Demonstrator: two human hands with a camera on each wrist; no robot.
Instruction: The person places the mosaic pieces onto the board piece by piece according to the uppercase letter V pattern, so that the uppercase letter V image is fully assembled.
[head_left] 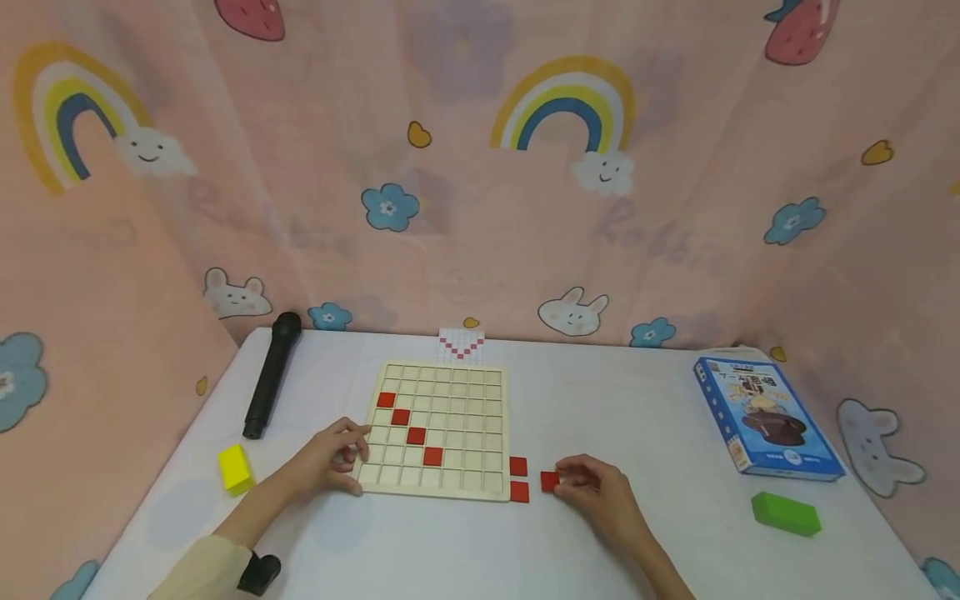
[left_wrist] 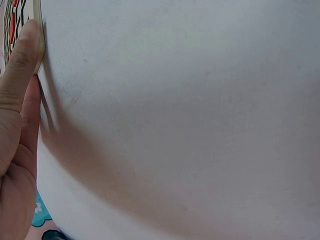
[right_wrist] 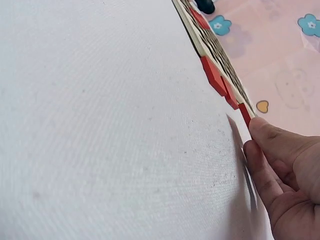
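A pale wooden grid board [head_left: 471,423] lies on the table, with a diagonal of several red tiles [head_left: 416,436] in its cells. My left hand [head_left: 326,457] holds the board at its left edge and near corner; in the left wrist view a fingertip [left_wrist: 30,31] overlaps the board's edge. To the right of the board, my right hand [head_left: 600,498] pinches a red tile [head_left: 550,482] between thumb and fingers. Two more red tiles [head_left: 518,467] lie beside the board's right edge, between it and that hand. The right wrist view shows the pinched tile [right_wrist: 244,114] edge-on.
Behind the board stands a small pattern card [head_left: 461,346] with a red V. A black microphone [head_left: 273,375] and a yellow block [head_left: 236,469] are at left. At right lie a blue box [head_left: 772,417] and a green block [head_left: 786,513]. A patterned pink cloth hangs behind.
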